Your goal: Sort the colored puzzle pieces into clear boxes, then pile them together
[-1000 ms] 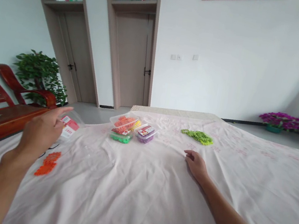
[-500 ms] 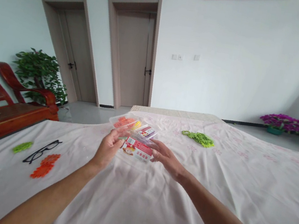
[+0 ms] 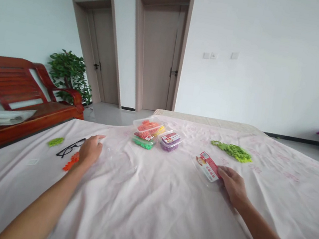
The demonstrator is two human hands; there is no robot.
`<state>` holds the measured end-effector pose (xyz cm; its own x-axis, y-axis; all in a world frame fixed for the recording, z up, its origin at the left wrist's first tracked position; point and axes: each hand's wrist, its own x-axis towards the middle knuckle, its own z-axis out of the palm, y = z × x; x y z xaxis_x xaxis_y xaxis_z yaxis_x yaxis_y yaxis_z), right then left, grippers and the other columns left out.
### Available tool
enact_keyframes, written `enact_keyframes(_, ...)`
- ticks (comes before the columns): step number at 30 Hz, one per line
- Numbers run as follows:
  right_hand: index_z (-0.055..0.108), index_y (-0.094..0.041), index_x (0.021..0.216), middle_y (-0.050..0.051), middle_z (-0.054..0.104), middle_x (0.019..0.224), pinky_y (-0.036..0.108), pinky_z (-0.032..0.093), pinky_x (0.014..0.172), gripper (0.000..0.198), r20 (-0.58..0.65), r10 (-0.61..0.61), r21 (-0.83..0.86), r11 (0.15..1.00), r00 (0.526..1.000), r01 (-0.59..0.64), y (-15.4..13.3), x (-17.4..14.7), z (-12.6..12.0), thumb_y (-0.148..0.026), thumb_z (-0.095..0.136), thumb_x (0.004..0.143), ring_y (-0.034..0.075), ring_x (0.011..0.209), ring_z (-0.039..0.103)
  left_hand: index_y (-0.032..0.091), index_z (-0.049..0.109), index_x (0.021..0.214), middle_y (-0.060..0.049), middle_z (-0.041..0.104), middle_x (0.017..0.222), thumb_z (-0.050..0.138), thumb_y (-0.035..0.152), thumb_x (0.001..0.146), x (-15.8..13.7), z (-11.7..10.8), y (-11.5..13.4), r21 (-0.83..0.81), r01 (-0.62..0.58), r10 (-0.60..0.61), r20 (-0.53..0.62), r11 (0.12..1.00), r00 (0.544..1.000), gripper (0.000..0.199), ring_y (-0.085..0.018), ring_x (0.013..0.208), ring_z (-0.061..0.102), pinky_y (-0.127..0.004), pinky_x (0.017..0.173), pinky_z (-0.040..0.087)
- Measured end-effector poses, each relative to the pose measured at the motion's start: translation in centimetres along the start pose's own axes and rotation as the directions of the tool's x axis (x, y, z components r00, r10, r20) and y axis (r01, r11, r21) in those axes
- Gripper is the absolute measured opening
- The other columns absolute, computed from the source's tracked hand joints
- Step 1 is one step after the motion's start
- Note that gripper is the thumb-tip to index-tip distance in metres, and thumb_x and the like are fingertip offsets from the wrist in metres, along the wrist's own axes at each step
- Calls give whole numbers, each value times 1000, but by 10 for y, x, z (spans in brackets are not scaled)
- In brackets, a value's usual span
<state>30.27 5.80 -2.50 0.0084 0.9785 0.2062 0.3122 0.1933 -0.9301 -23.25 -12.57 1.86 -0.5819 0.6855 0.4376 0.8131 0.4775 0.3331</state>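
Note:
My right hand (image 3: 232,185) pinches the edge of a clear plastic lid (image 3: 208,182) with a red and white label, held tilted over the cloth. On the left, my left hand (image 3: 91,149) is open, fingers pointing right, with nothing visible in it. Beside it are black-framed glasses (image 3: 66,149) and orange pieces (image 3: 71,162), partly covered by the wrist. A faint clear plastic outline (image 3: 116,157) shows right of that hand; its shape is hard to make out. Farther back stand clear boxes with orange pieces (image 3: 148,127), green pieces (image 3: 143,143) and purple pieces (image 3: 170,141).
A pale cloth (image 3: 155,216) with wrinkles covers the table. Light green pieces lie in a pile (image 3: 235,151) at the back right and in a small clump (image 3: 56,141) at left. A wooden bench (image 3: 28,101) stands beyond the left edge.
My hands have moved apart: the left to the left, toward the glasses, and the right to the right with the labelled lid. The view has turned left.

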Motion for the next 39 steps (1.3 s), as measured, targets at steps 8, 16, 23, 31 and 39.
enact_keyframes(8,72,-19,89,9,75,90,34,51,73,32,-13,-65,-157,986,998,62,12,0,0,-46,59,75,26,82,67,24,59,126,-20,57,127,34,51,89,-35,18,-69,369,239,-308,139,898,941,52,-42,115,51,-56,88,40)
enact_keyframes(16,70,-19,95,8,74,95,32,51,76,37,-15,-82,-172,982,996,79,13,-4,-2,-49,55,80,24,87,67,21,67,110,-16,64,106,42,51,84,-31,15,-60,200,164,-190,120,966,974,47,-35,97,61,-44,81,48)
enact_keyframes(23,70,-19,93,7,75,92,32,51,76,37,10,-92,-135,987,996,92,15,-1,-2,-50,56,79,24,83,68,20,65,103,-6,70,99,46,54,85,-12,3,30,-553,66,-75,6,831,997,43,-23,87,65,-31,75,50)
enact_keyframes(31,70,-20,95,6,74,89,31,50,72,38,47,-108,-145,983,993,113,12,-3,-5,-51,54,82,24,81,67,17,70,101,-7,72,92,54,55,83,-5,26,151,-762,-27,226,157,647,962,45,-23,91,65,-31,81,50)
enact_keyframes(39,69,-20,93,6,73,90,33,50,74,35,59,-84,-84,992,995,89,9,-4,-4,-49,55,81,24,83,66,21,69,109,-7,67,121,38,52,92,15,51,180,-800,-134,392,133,584,910,47,-22,115,59,-34,101,43)
